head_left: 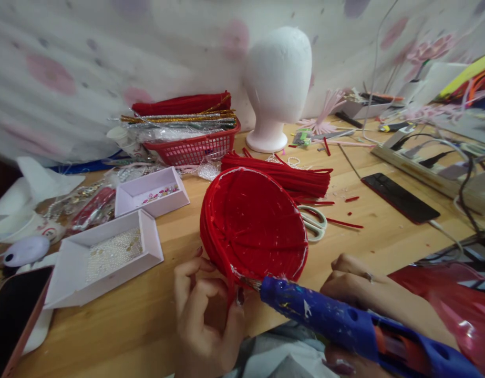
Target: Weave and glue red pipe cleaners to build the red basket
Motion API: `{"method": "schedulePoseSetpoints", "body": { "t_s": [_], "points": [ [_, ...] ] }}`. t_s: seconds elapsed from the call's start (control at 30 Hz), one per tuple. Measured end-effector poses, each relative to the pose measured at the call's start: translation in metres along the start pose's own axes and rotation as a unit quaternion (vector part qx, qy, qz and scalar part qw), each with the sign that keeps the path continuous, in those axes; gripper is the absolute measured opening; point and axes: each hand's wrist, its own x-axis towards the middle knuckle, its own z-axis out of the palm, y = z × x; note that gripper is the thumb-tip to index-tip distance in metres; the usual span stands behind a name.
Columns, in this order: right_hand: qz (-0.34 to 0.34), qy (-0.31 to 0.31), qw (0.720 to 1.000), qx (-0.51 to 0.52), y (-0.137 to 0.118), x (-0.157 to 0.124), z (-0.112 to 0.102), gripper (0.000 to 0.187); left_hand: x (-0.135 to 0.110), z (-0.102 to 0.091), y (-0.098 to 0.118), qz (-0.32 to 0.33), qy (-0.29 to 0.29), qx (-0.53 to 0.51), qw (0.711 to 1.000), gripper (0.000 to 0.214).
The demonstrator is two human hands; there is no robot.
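A red, bowl-shaped cap [258, 226] of fuzzy pipe cleaners is tilted with its hollow inside facing me, and whitish glue shows along its rim. My left hand [210, 315] is closed at the cap's lower left edge, pinching a red strip there between thumb and fingers. My right hand [356, 283] grips a blue hot glue gun [321, 310], whose body hides part of that hand. The gun's metal nozzle is at the lower rim, close to my left fingertips. Behind the cap lies a bundle of red pipe cleaners [289, 178].
Scissors [315, 223] lie beside the cap's right edge. White trays of pearl beads [112, 257] and gems [159, 195] stand left. A red basket [198, 147] and a white foam head [279, 79] stand behind. A phone [400, 197] and a power strip [419, 170] are at right.
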Motion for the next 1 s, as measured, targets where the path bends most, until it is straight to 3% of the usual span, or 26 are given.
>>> {"method": "schedulePoseSetpoints", "body": {
  "t_s": [0.2, 0.33, 0.53, 1.0],
  "points": [
    [0.035, -0.020, 0.998, 0.052, 0.004, 0.000, -0.001, 0.044, 0.001, 0.003, 0.003, 0.005, 0.007, 0.005, 1.000, 0.015],
    [0.035, -0.013, 0.999, 0.038, 0.005, -0.003, -0.001, 0.046, 0.001, 0.005, 0.009, -0.053, 0.031, 0.000, 0.998, 0.015],
    [0.024, 0.008, 1.000, 0.013, 0.007, -0.010, 0.005, 0.053, 0.001, 0.001, 0.002, 0.016, 0.007, 0.018, 1.000, 0.015],
    [0.028, -0.024, 0.999, 0.019, 0.010, -0.009, -0.012, 0.048, -0.001, 0.003, -0.003, 0.014, 0.029, 0.008, 0.999, 0.013]
  ]
}}
